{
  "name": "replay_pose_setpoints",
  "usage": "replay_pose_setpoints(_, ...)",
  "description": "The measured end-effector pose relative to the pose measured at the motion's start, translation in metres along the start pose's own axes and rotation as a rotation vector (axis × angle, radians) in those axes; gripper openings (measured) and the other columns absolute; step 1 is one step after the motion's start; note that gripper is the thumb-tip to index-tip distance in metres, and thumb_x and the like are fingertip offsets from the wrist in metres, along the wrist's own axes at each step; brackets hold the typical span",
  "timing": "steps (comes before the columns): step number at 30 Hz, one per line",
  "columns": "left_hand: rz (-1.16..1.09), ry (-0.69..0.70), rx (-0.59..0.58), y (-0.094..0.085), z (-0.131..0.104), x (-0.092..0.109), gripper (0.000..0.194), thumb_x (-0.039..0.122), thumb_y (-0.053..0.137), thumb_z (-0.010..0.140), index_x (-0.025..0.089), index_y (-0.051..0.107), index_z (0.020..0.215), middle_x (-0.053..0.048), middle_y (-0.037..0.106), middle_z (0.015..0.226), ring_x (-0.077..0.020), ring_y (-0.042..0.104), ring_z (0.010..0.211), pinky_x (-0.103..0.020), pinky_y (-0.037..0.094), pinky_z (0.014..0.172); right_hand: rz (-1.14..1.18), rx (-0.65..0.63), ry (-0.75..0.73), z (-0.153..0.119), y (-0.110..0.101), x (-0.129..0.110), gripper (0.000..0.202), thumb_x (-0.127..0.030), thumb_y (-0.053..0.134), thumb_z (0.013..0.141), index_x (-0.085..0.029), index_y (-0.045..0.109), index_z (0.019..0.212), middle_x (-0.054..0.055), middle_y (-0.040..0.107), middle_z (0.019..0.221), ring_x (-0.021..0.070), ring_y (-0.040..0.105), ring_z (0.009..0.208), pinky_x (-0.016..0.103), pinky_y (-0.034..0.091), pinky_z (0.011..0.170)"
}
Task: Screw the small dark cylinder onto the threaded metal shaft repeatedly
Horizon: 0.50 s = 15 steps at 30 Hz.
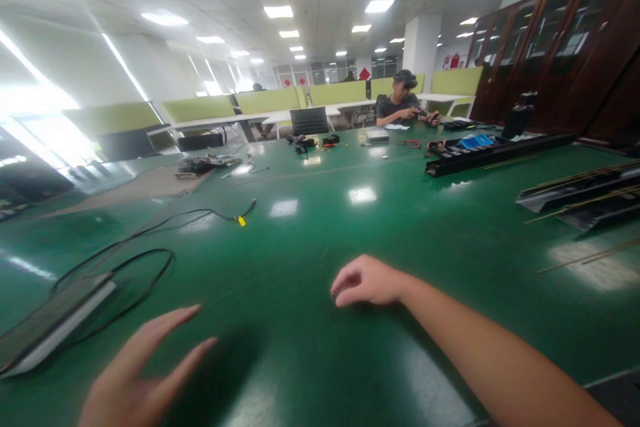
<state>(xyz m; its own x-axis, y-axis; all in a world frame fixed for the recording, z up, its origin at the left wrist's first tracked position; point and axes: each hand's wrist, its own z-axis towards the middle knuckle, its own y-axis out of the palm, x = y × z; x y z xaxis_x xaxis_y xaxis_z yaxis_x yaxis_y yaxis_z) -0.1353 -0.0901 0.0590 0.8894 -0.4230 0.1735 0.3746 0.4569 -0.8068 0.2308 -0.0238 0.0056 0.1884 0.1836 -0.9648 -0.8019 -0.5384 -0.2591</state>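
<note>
My left hand (143, 367) is at the lower left, slightly blurred, above the green tabletop (290, 253). Its thumb and fingers are spread apart with nothing between them, so it is open. Nearest to it on the left lies a flat, dark-topped device with a pale side (60, 327). My right hand (370, 281) is low over the middle of the table, its fingers loosely curled and a gap showing between thumb and forefinger. No object can be made out in it. Whether its fingertips touch the tabletop, I cannot tell.
A black cable (167, 260) with a yellow tag (242, 221) loops across the left. Dark metal channels (590, 197) and thin rods (585, 260) lie at right. Beyond stand a long black channel (490, 155) and a dark bottle (520, 115). A co-worker (400, 103) sits across the table.
</note>
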Motion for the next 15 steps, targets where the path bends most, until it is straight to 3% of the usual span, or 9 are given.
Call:
replay_pose_setpoints(3, -0.248, 0.235, -0.143, 0.041, 0.026, 0.036, 0.051, 0.049, 0.068, 0.084, 0.033, 0.055, 0.13, -0.002, 0.064, 0.125, -0.0239, 0.063, 0.109, -0.039, 0.056, 0.095, 0.075, -0.127, -0.013, -0.003, -0.005, -0.002, 0.037, -0.038, 0.083, 0.068, -0.016, 0.078, 0.098, 0.005, 0.074, 0.086, 0.0166, 0.065, 0.076, 0.028, 0.049, 0.073)
replay_pose_setpoints(7, -0.532, 0.429, -0.242, 0.084, 0.06, 0.095, 0.045, 0.032, 0.074, 0.083, 0.032, 0.061, 0.126, -0.004, 0.068, 0.121, -0.0226, 0.062, 0.113, -0.039, 0.052, 0.099, 0.172, -0.146, -0.086, -0.004, -0.008, -0.004, 0.036, -0.037, 0.084, 0.066, -0.016, 0.079, 0.095, 0.006, 0.074, 0.095, 0.0202, 0.066, 0.089, 0.031, 0.048, 0.084)
replay_pose_setpoints(10, -0.728, 0.411, -0.235, 0.096, 0.074, 0.119, 0.03, 0.025, 0.072, 0.084, 0.031, 0.07, 0.114, -0.003, 0.073, 0.109, -0.0207, 0.065, 0.104, -0.036, 0.055, 0.091, 0.267, -0.129, -0.104, -0.004, -0.009, -0.005, 0.033, -0.036, 0.083, 0.067, -0.014, 0.08, 0.091, 0.006, 0.074, 0.095, 0.0216, 0.066, 0.093, 0.033, 0.047, 0.087)
replay_pose_setpoints(15, -0.817, 0.335, -0.178, 0.097, 0.075, 0.131, 0.021, 0.018, 0.069, 0.085, 0.028, 0.074, 0.103, -0.004, 0.074, 0.106, -0.0196, 0.066, 0.101, -0.034, 0.054, 0.088, 0.353, -0.084, -0.06, -0.003, -0.007, -0.002, 0.032, -0.033, 0.085, 0.065, -0.012, 0.079, 0.089, 0.005, 0.074, 0.087, 0.0191, 0.066, 0.085, 0.033, 0.047, 0.086)
